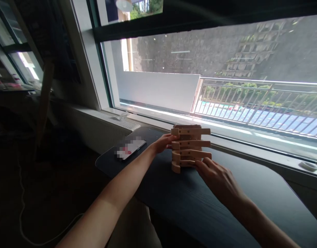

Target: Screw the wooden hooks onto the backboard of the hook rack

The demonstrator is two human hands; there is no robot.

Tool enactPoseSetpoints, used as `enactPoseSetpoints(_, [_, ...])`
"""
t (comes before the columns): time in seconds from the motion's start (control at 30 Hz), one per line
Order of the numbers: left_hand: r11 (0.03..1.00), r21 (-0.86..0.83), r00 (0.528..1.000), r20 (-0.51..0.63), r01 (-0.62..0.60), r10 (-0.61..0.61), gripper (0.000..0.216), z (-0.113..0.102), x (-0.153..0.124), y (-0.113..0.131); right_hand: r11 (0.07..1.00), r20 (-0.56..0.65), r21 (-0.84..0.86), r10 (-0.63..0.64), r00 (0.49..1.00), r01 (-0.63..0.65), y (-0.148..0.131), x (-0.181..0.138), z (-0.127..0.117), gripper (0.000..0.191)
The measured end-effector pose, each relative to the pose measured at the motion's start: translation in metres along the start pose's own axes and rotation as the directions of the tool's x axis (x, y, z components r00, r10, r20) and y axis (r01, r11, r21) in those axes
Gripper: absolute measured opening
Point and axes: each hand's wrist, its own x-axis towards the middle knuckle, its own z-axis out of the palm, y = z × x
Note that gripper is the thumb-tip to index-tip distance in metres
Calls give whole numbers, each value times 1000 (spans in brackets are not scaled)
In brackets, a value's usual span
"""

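A light wooden slatted piece, with several parallel slats fixed across a brown backing, is on the dark table in front of me. Dark dots, perhaps screws or holes, show along its slats. My left hand grips its left side near the upper slats, the fingers partly behind the wood. At the lower right, my right hand has its fingers curled on the end of the lowest slat, which looks shorter on that side because the hand covers it.
A phone lies on the dark table left of my left hand. The table's far edge meets a window sill with a large window behind it. A pale cable runs along the floor at the left.
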Motion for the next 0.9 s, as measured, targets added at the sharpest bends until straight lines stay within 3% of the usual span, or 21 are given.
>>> enactPoseSetpoints(0.2, [987,-49,978,-147,-155,146,40,-23,27,-7,991,-100,118,75,992,-63,25,9,69,23])
enactPoseSetpoints(0.37, [985,-113,986,-123,-128,114,44,-26,26,-8,992,-162,125,23,987,-2,42,1,99,29])
enactPoseSetpoints(0.53, [979,-203,999,-47,-24,15,40,-21,21,-10,995,-148,78,-53,988,65,45,3,105,34])
enactPoseSetpoints(0.77, [956,-293,999,-36,-5,-6,46,-15,20,-18,994,-191,55,-82,978,94,45,10,104,37])
enactPoseSetpoints(0.9, [948,-319,999,-33,2,-13,56,-8,19,-16,981,-223,195,28,974,17,45,9,111,31])
